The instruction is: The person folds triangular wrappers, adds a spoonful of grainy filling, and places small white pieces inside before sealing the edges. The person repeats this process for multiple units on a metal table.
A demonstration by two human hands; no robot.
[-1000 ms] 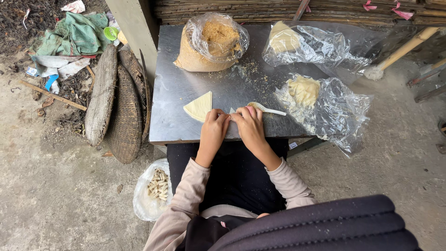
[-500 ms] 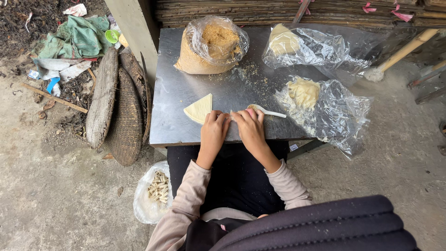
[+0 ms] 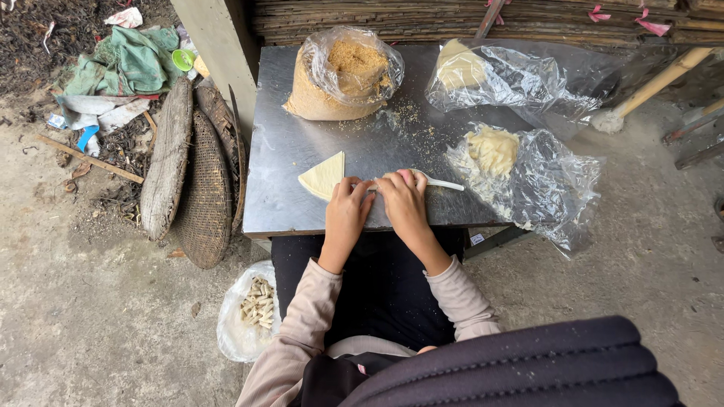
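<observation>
Both hands (image 3: 377,200) palms down, fingers (image 3: 360,187) curled on table (image 3: 279,151).

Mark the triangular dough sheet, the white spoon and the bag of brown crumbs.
triangular dough sheet (image 3: 324,176), head view, centre of sheet.
white spoon (image 3: 446,184), head view, handle.
bag of brown crumbs (image 3: 343,75), head view, middle of bag.

**Open steel on the left, bags crowding the right**

The table (image 3: 286,151) is bare along its left side and front-left corner, open for a hand to pass. The crumb bag (image 3: 343,75) blocks the back. Two plastic bags (image 3: 528,75) (image 3: 543,181) fill the right. A spoon (image 3: 445,183) lies just beside the right hand (image 3: 403,203).
</observation>
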